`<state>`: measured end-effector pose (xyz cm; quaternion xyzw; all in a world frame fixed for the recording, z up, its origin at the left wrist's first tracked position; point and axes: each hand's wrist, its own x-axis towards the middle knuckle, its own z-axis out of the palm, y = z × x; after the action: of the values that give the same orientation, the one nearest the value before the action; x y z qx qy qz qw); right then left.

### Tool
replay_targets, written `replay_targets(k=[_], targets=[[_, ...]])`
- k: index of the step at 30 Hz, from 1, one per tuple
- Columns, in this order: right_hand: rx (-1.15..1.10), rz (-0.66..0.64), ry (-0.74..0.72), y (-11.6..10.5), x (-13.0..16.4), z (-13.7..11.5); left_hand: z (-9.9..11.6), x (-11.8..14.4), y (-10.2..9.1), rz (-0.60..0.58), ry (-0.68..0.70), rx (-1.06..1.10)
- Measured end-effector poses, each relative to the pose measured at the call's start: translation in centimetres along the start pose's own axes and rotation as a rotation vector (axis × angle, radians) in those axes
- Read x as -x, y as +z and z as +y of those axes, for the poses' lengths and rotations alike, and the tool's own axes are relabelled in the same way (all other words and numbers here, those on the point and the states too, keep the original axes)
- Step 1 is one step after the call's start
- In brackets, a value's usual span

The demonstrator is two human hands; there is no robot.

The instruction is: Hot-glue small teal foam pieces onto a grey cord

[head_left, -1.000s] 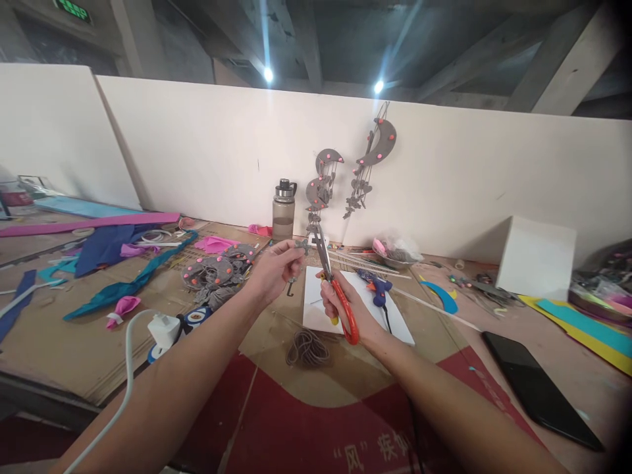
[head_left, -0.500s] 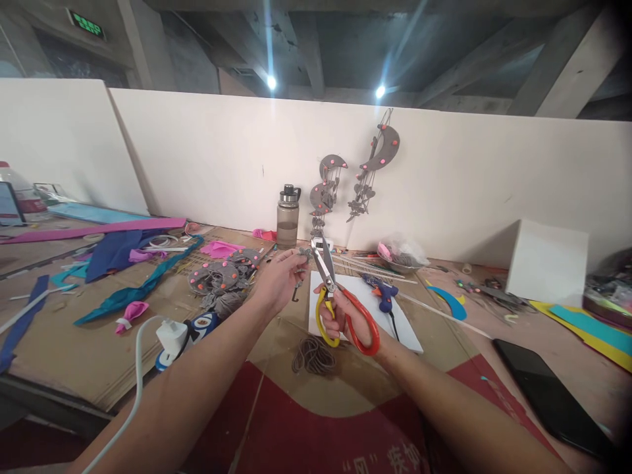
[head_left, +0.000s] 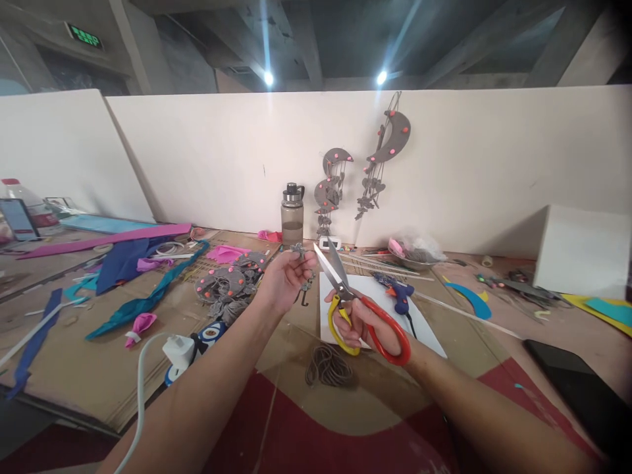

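Note:
My left hand (head_left: 284, 282) is closed, pinching a small grey piece (head_left: 297, 249) at its fingertips. The piece looks like cord or felt, partly hidden by the fingers. My right hand (head_left: 363, 321) grips scissors (head_left: 340, 288) with one yellow and one red handle loop. Their blades are parted and point up and away, with the tips just right of my left fingertips. No material shows between the blades. Below the hands, a coil of grey-brown cord (head_left: 329, 367) lies on the cardboard (head_left: 291, 395). A white sheet (head_left: 328, 322) lies under my right hand.
A blue glue gun (head_left: 402, 299) rests on the sheet. Grey dotted felt pieces (head_left: 230, 280) lie left, beside a white plug (head_left: 178, 351). Behind stand a bottle (head_left: 292, 217) and hanging crescent ornaments (head_left: 395, 138). A phone (head_left: 573, 388) lies right.
The scissors have moved slightly right and their blades are wider apart. My left hand has turned a little, showing more of its palm side. The whole view has shifted slightly.

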<state>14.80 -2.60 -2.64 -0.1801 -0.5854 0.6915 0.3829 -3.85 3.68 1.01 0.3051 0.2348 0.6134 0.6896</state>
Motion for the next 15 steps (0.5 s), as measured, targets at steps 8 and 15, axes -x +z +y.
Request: replay_targets(k=[8,15], targets=[[0.197,0.297,-0.05,0.0,-0.8,0.0,-0.1,0.1,0.1,-0.067,0.091,-0.178],[0.432,0.385,-0.038,0.8,-0.5,0.1,-0.3,0.6,0.4,-0.139,0.062,-0.226]])
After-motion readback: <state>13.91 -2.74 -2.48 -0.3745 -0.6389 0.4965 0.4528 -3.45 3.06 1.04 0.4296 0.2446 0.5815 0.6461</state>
